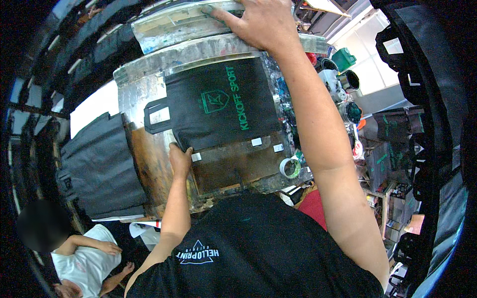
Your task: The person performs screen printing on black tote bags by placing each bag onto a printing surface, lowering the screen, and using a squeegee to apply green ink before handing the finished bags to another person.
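A black fabric tote bag [194, 104] lies flat on the worn printing table [149, 169], with a green crest and lettering on it and its handle loop toward the left. At the bag's near left corner, my left hand [181, 160] pinches the edge between thumb and finger. My right hand [266, 25] reaches across to the far side and grips the paint-stained screen printing frame [174, 31], which is raised beyond the bag. The thumb shows along the frame; the other fingertips are out of view.
A stack of black bags [102, 169] lies left of the table. Tape rolls [289, 168] sit at the near right edge, and ink pots [349, 79] and a green container [344, 59] stand right. A person in a white shirt [92, 256] is at lower left. More bags hang around.
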A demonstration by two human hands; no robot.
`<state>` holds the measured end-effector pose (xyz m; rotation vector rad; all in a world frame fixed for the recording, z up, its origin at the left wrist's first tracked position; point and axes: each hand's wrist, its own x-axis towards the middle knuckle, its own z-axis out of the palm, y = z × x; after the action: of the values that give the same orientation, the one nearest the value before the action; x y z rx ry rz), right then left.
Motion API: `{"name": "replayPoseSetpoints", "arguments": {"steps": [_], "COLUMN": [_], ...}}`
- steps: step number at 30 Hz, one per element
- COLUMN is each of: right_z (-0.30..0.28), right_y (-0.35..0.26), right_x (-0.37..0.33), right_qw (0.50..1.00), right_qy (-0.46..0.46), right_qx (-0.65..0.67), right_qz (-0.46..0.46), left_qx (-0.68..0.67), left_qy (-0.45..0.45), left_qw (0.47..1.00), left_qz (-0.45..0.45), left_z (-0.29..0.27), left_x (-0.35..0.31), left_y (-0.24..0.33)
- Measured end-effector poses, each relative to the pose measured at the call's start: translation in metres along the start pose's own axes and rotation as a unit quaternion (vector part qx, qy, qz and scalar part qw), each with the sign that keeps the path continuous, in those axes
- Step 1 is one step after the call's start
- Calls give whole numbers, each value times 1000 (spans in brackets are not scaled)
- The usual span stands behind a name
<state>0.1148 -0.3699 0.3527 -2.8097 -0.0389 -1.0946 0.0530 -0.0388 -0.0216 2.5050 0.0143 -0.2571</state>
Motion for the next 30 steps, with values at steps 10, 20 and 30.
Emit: {"name": "replayPoseSetpoints", "arguments": {"steps": [10, 20, 30], "right_z": [0, 14, 17], "right_y": [-7, 6, 7], "right_x": [0, -22, -27], "right_qw": [1000, 991, 992], "right_qy": [-1, -39, -43], "right_qx": [2, -130, -122], "right_qz": [7, -11, -9], "left_qx": [-66, -260, -42], "left_qy": [274, 186, 393], "left_qw": [907, 948, 864], "left_qz": [312, -13, -311], "left_z": [-72, -314, -390], "left_x": [49, -23, -76], "left_y": [32, -104, -355]}}
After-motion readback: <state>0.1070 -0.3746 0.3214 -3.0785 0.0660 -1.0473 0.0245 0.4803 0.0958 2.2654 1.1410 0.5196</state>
